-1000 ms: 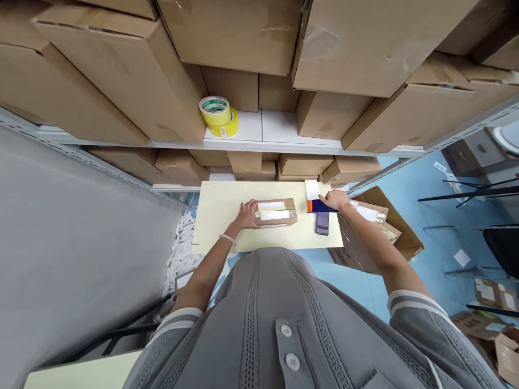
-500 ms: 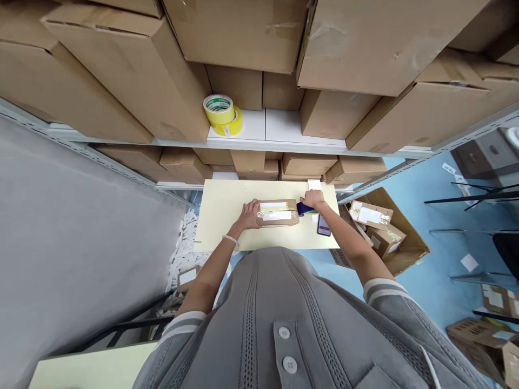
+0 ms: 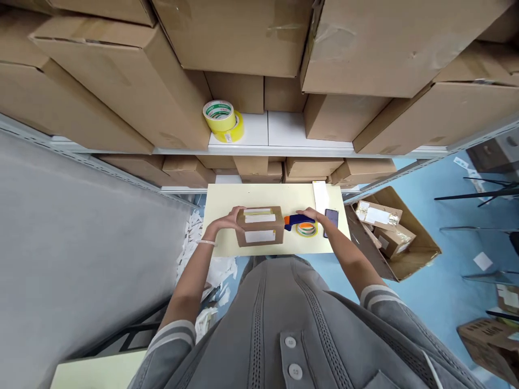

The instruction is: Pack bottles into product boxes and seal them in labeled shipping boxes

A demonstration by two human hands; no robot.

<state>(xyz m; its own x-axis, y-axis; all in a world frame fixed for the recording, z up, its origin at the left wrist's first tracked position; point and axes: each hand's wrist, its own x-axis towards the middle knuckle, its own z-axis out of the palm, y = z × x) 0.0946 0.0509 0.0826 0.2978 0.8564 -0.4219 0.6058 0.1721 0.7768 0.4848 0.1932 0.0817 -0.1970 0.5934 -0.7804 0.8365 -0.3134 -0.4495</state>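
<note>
A small cardboard box (image 3: 260, 227) with white labels is tilted on the cream tabletop, showing two of its long faces. My left hand (image 3: 230, 220) grips its left end, thumb and fingers apart around the edge. To the right of the box is a tape dispenser (image 3: 299, 219), blue with an orange part and a yellow tape roll. My right hand (image 3: 313, 214) has its fingers over the dispenser's handle; their undersides are hidden. The dispenser's front end lies close beside the box's right end.
A phone (image 3: 331, 222) and white paper slips (image 3: 320, 195) lie at the right of the tabletop (image 3: 223, 198). Yellow tape rolls (image 3: 223, 120) sit on the shelf above, among large cartons. An open carton (image 3: 421, 254) holding parcels stands to the right on the blue floor.
The box has been turned so a second labelled face shows, and it sits further left. My right hand and the tape dispenser have come away from the box's end and dropped nearer to me.
</note>
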